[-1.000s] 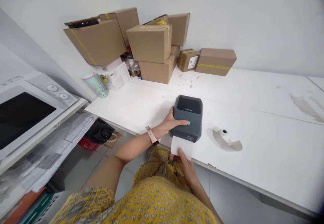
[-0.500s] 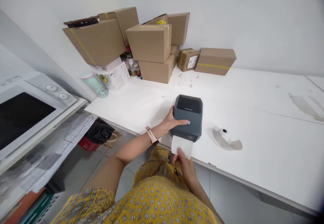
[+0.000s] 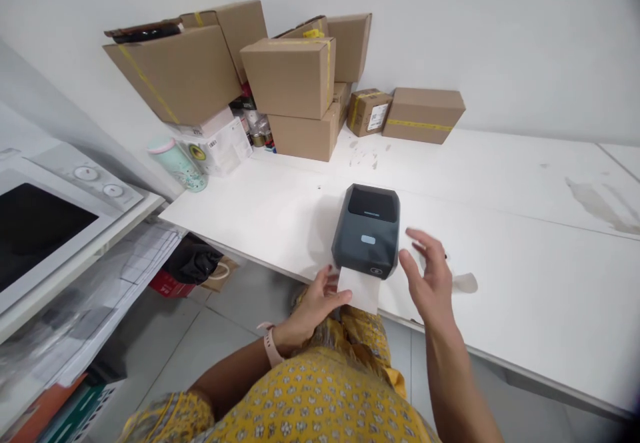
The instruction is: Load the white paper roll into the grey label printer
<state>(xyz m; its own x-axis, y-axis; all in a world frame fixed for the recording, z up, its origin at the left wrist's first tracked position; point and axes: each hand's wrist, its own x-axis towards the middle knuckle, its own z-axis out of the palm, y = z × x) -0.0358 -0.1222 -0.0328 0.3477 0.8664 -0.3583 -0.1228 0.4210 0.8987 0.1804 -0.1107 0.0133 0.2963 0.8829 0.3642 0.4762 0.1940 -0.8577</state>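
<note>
A dark grey label printer [image 3: 367,231] sits near the front edge of the white table [image 3: 525,243]. A white label strip [image 3: 361,289] hangs out of its front slot over the table edge. My left hand [image 3: 313,306] touches the left edge of that strip with its fingertips; whether it pinches the paper I cannot tell. My right hand [image 3: 429,277] hovers open just right of the printer, fingers spread, holding nothing. It covers most of a small paper roll; only the roll's loose paper tail [image 3: 465,283] shows.
Several cardboard boxes [image 3: 293,76] are stacked against the wall at the back left, with a green tumbler [image 3: 177,163] and a white carton [image 3: 220,146] beside them. A microwave [image 3: 45,219] stands on a shelf at the left. A stain [image 3: 597,197] marks the table's right side.
My left hand left the printer's top and dropped to the label strip. My right hand let go of the strip and rose to the printer's right side, over the paper roll.
</note>
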